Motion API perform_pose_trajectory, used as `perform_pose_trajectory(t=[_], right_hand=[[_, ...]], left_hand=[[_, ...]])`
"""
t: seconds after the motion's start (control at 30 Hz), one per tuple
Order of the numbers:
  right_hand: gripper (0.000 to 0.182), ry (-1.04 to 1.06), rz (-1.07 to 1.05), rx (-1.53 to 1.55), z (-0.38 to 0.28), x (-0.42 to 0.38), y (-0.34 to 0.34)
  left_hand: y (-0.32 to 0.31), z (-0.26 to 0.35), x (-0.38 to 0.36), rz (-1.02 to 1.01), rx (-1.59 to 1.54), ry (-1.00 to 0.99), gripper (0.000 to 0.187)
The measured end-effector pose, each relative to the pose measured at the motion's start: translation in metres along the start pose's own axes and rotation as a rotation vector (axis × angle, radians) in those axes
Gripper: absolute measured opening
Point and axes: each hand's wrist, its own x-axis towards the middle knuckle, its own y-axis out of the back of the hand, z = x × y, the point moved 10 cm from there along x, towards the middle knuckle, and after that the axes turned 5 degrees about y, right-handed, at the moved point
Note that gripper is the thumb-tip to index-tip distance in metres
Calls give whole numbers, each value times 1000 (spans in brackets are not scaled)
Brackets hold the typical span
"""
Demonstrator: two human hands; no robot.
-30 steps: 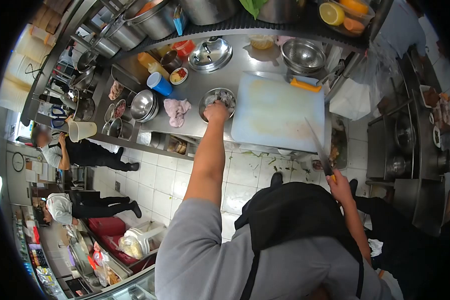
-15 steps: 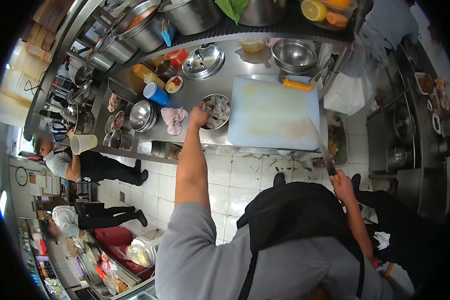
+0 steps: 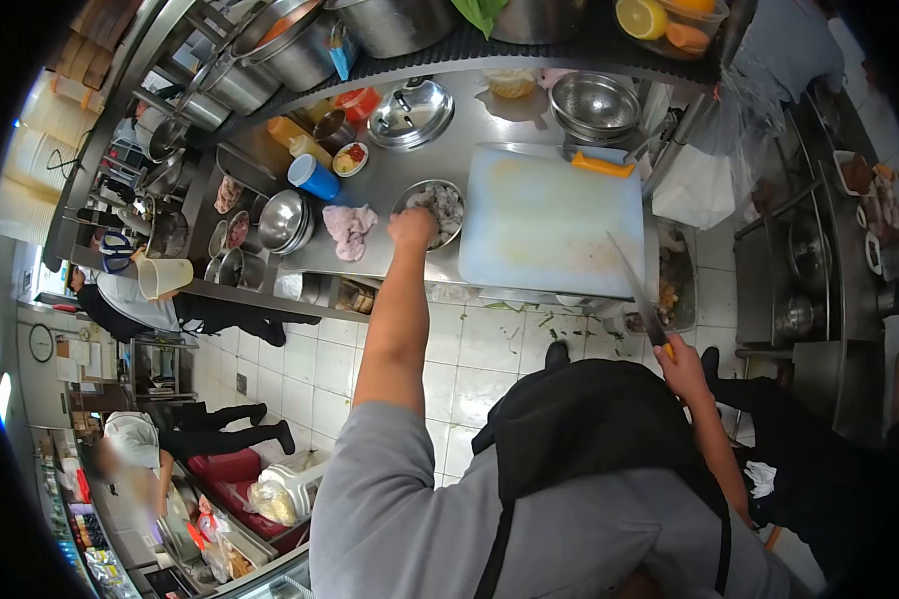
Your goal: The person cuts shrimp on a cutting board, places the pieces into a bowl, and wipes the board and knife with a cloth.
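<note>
Grey pieces [image 3: 448, 207] beside left fingers [image 3: 419, 215].

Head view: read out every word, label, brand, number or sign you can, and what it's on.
No text can be read.
Clock: any numbers too small.
Wall papers: any writing too blurred.
Blue packet: any print too small.
Knife in the right hand: no lettering visible.

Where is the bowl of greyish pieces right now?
In the head view, the bowl sits on the counter between the pink cloth on its left and the cutting board on its right, beneath the left hand.
</note>
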Motion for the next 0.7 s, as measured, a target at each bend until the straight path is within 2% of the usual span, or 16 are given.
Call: perform_pose_trajectory(t=[0.07,0.17,0.27,0.37,0.47,0.57,0.67,0.7], right_hand=[[33,-2,-6,-6,1,-1,1],[33,-19,-22,-18,-3,-1,6],[33,-37,2,-15,5,-2,9],[33,-56,-1,2,16,-6,7],[34,-41,-13,18,18,-2,3],[34,-15,2,9,18,1,4],[34,-43,-9,11,21,-2,4],[34,-56,-15,16,21,-3,3]], left_hand=[[5,2,-14,35,83,15,44],[6,-2,-4,108,-57,17,45],[17,-12,7,-96,-235,6,50],[-5,-9,19,-125,-119,-78,53],[-10,-2,5,39,-17,-110,50],[4,-7,6,69,-131,18,42],[17,-24,27,133,-187,-67,36],[16,-37,33,104,-358,-58,32]])
